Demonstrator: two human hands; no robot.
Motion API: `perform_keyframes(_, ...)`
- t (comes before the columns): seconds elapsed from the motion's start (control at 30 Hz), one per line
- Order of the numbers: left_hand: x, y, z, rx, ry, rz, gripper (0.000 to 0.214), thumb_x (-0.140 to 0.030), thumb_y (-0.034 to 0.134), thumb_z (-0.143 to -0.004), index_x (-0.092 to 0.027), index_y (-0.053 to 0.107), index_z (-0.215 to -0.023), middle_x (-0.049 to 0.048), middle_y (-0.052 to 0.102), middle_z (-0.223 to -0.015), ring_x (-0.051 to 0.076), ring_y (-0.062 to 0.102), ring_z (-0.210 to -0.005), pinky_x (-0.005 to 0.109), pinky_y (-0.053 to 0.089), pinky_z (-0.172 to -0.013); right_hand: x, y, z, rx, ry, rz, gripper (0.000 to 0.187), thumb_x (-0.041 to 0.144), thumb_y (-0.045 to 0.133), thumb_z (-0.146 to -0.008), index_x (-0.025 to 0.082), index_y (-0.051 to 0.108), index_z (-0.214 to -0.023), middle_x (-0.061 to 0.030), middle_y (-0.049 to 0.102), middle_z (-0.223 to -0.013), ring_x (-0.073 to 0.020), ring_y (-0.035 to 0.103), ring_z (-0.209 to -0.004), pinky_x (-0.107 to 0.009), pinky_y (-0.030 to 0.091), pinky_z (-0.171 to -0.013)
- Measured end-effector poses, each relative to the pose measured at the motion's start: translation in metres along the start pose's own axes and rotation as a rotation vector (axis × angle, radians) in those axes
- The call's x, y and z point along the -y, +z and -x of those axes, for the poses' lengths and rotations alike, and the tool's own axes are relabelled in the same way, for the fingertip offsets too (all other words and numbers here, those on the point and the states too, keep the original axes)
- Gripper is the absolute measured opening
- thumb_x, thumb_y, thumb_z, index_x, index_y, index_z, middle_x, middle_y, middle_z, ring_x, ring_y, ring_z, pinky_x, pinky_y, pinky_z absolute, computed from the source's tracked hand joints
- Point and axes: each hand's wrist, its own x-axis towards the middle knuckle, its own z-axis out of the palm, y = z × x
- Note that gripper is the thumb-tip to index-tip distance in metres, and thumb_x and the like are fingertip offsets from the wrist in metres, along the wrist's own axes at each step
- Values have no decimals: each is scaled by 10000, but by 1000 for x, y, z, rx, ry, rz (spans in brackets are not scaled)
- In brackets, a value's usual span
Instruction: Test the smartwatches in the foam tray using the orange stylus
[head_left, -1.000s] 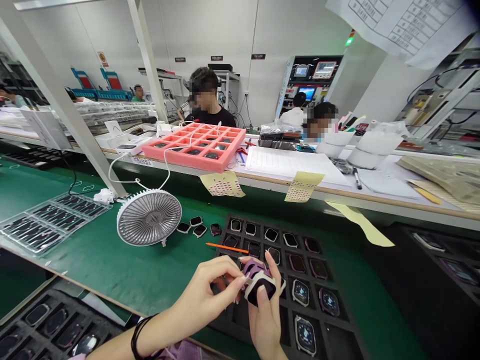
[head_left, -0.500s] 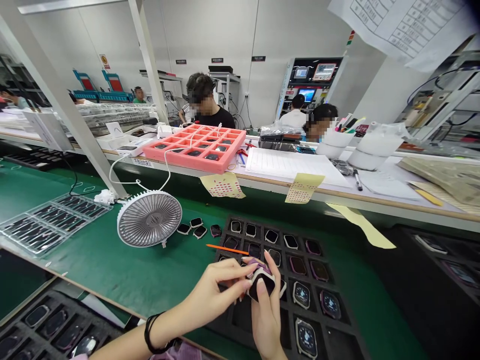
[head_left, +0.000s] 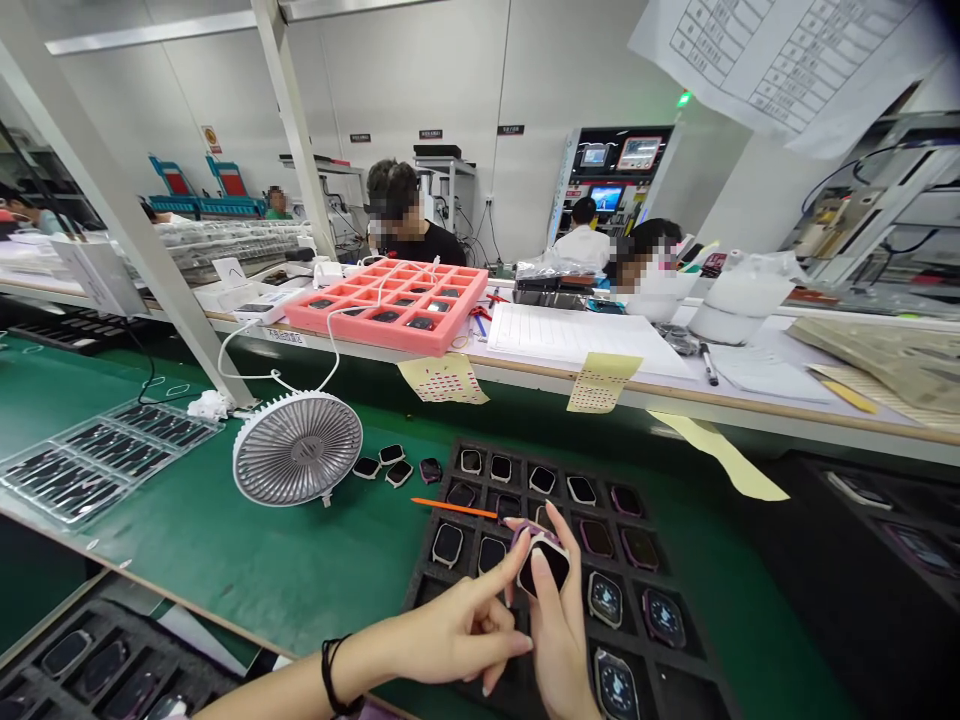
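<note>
Head view: the left hand has let go and hangs open just beside the smartwatch, now gripped by the right hand alone.

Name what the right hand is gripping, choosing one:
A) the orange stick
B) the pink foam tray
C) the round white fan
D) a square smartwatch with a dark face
D: the right hand has its thumb pressed on the dark face of the square smartwatch, with its fingers behind the watch.
</note>
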Motion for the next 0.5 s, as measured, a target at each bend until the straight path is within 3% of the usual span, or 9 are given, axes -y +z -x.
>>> perform_keyframes(0.1,-8,-2,-8,-138,88,-414,858,-205,580,-839,-310,-3,-1459,4,636,-825,123,569,-637,223,489,-621,12,-19,-15,42,39,110,604,499,448,-885,283,260,-1418,-78,558,-1245,-216,604,-915,-294,511,-687)
perform_keyframes(0.17,-9,-2,-16,-304,148,-659,886,-229,647,-782,-318,84,-1461,81,575,-1128,212,581,-924,319,507,-777,17,-31,-29,69,-8,213,616,482,480,-873,280,274,-1418,-74,535,-1277,-226,592,-996,-303,515,-755)
perform_keyframes(0.23,-6,-2,-27,-468,215,-821,871,-217,650,-768,-294,125,-1459,116,464,-1284,270,491,-1126,397,467,-906,18,-37,-43,103,-79,303,618,445,497,-871,271,273,-1420,-73,518,-1305,-235,565,-1086,-336,483,-875)
perform_keyframes(0.37,11,-6,-54,-621,303,-923,811,-147,602,-761,-220,164,-1440,132,431,-1325,267,440,-1205,412,443,-970,9,-32,-67,226,-154,409,586,376,417,-914,245,202,-1443,-88,530,-1311,-228,515,-1194,-382,413,-985)
perform_keyframes(0.5,30,-15,-74,-708,240,-930,620,-57,544,-692,-173,401,-1284,139,473,-1299,291,461,-1193,443,474,-931,-11,-23,-75,294,-185,499,596,347,409,-904,236,196,-1449,-94,511,-1347,-232,498,-1223,-376,417,-982)
